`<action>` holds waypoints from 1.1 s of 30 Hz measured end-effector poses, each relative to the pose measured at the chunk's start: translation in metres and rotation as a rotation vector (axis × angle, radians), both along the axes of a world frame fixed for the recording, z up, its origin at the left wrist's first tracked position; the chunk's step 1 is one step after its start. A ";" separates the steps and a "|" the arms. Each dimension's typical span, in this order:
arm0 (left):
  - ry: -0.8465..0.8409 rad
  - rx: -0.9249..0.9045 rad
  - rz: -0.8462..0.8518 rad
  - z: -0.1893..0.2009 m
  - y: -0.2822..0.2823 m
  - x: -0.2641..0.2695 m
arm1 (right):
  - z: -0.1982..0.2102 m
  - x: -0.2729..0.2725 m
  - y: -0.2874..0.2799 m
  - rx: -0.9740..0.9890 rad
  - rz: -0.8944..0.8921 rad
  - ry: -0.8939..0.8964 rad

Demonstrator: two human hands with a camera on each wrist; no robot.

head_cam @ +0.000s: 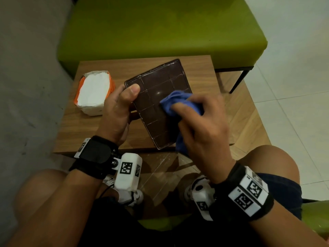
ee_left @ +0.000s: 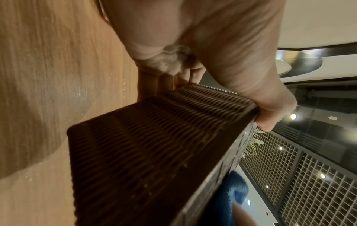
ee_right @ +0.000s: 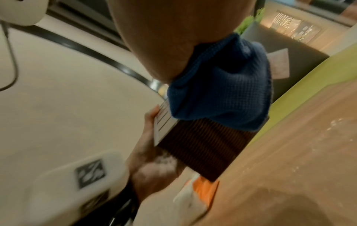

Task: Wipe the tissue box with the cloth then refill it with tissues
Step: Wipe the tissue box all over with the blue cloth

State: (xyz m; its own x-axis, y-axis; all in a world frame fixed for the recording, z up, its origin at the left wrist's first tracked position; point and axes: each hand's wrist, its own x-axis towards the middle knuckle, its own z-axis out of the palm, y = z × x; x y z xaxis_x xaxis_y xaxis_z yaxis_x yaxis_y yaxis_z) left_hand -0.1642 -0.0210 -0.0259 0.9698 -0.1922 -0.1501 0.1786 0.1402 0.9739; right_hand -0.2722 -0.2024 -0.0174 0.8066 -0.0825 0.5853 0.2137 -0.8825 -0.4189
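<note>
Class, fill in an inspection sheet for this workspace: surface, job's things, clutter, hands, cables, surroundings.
Surface: wooden table, faint smears.
Job's things: brown tissue box turned gridded face up; blue cloth on that face; opened tissue pack left of the box.
Clutter: nothing seen.
Hands: left hand grips the box's edge; right hand holds the cloth.
Cables: thin dark cable, right wrist view.
Surroundings: green bench, tiled floor.

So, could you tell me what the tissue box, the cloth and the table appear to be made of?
The tissue box looks like glossy dark brown moulded plastic: its gridded face catches a glare spot, and its sides carry a woven, rattan-like ribbing. The cloth in the right hand seems a soft blue waffle-weave textile, perhaps microfibre. The table shows matt wood grain; solid wood or laminate cannot be told.
</note>
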 end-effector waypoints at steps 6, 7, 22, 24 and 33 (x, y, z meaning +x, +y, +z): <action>-0.006 -0.003 0.017 0.003 -0.004 0.000 | 0.005 -0.002 0.007 0.036 -0.038 -0.023; -0.006 -0.010 0.025 0.003 -0.004 0.001 | 0.001 -0.008 0.012 -0.009 0.026 0.009; -0.017 -0.039 0.015 0.008 -0.001 0.000 | 0.001 -0.007 -0.010 0.027 -0.031 -0.023; -0.013 -0.042 0.023 0.010 -0.002 -0.001 | 0.006 -0.001 -0.013 0.102 -0.132 -0.073; -0.011 -0.033 0.033 0.009 0.000 0.001 | 0.001 0.000 -0.005 0.024 -0.013 -0.050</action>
